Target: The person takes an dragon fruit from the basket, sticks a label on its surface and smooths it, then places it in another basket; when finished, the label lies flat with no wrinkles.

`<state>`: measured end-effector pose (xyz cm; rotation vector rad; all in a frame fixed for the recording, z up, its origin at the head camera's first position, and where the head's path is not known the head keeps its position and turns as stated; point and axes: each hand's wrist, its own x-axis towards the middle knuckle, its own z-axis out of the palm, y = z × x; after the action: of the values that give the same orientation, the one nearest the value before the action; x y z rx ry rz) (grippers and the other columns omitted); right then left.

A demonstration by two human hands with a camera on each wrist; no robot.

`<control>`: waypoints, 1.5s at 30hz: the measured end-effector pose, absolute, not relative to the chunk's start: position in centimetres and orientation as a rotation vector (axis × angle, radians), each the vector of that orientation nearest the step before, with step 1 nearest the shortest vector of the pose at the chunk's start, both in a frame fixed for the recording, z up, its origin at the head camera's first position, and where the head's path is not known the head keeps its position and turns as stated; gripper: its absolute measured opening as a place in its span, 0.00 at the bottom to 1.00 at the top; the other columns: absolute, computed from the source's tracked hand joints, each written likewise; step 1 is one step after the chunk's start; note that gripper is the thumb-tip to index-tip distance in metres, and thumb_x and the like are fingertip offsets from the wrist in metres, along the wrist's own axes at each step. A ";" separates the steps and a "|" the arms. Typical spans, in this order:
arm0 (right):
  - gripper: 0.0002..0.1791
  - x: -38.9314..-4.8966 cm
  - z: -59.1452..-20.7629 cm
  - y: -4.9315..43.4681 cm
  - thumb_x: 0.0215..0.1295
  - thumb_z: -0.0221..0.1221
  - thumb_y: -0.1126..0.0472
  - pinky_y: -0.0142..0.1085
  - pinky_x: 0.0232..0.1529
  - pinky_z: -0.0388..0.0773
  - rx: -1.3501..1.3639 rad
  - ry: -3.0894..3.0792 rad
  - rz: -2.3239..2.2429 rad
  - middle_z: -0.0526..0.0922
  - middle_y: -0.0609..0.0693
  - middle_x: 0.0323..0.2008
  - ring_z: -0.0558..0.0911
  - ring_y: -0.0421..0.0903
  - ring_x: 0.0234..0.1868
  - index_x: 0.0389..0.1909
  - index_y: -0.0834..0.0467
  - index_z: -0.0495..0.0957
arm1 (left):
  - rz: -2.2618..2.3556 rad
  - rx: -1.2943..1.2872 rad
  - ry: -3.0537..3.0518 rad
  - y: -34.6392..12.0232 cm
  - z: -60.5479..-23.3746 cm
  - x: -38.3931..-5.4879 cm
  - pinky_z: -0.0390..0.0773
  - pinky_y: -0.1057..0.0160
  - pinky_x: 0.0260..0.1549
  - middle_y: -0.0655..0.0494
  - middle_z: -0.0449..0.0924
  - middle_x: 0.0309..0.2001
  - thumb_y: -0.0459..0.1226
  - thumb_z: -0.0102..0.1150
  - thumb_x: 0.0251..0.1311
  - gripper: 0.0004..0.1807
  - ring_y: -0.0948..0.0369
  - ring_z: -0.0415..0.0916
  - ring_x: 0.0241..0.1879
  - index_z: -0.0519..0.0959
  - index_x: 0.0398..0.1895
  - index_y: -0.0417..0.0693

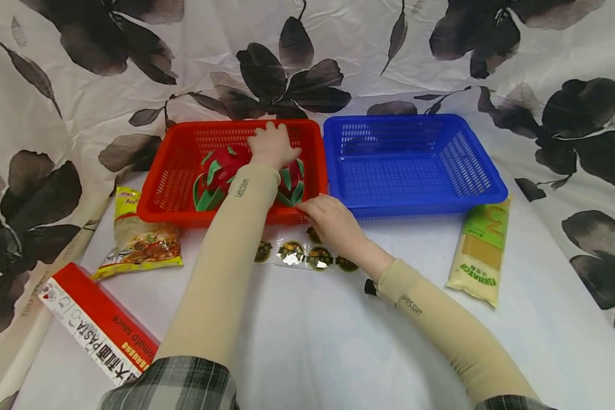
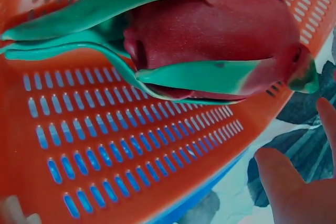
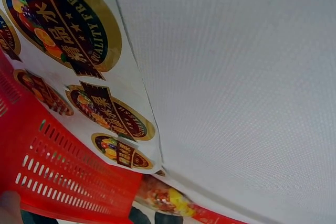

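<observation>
Spreading my left fingers [image 1: 282,135] by a dragon fruit [image 2: 210,38], right fingers [image 1: 310,206] pinching the red basket [image 1: 184,217], I judge the fruit light, smooth, best gripped mid-body.

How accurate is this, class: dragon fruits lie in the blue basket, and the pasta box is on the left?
The colour is wrong: the head view shows the dragon fruits in the red basket. The pasta box is indeed on the left.
</observation>
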<state>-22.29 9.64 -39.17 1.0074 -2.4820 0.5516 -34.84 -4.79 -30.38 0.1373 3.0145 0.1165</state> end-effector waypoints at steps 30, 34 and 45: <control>0.14 -21.8 -39.2 9.0 0.62 0.57 0.65 0.38 0.64 0.63 1.000 -2.487 0.558 0.82 0.50 0.43 0.78 0.46 0.49 0.49 0.58 0.77 | 0.524 0.208 2.729 -6.6 -31.2 -34.3 0.69 0.52 0.56 0.45 0.68 0.59 0.36 0.68 0.44 0.41 0.49 0.64 0.51 0.64 0.66 0.48; 0.13 -21.9 -39.3 9.0 0.63 0.56 0.65 0.39 0.64 0.63 1.002 -2.468 0.557 0.82 0.50 0.42 0.78 0.47 0.49 0.49 0.58 0.77 | 0.505 0.232 2.767 -6.5 -30.8 -34.4 0.71 0.52 0.55 0.44 0.70 0.58 0.36 0.69 0.42 0.41 0.49 0.65 0.51 0.65 0.65 0.47; 0.13 -22.3 -39.5 9.3 0.63 0.56 0.65 0.40 0.63 0.64 0.985 -2.469 0.566 0.82 0.50 0.42 0.78 0.47 0.48 0.48 0.58 0.77 | 0.586 0.310 2.812 -6.9 -28.8 -34.5 0.73 0.54 0.53 0.46 0.66 0.64 0.36 0.69 0.43 0.45 0.50 0.64 0.55 0.60 0.68 0.51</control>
<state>-22.29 9.27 -39.47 0.9848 -2.4688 0.5659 -34.53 -6.91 -28.75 0.3096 2.8122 0.5864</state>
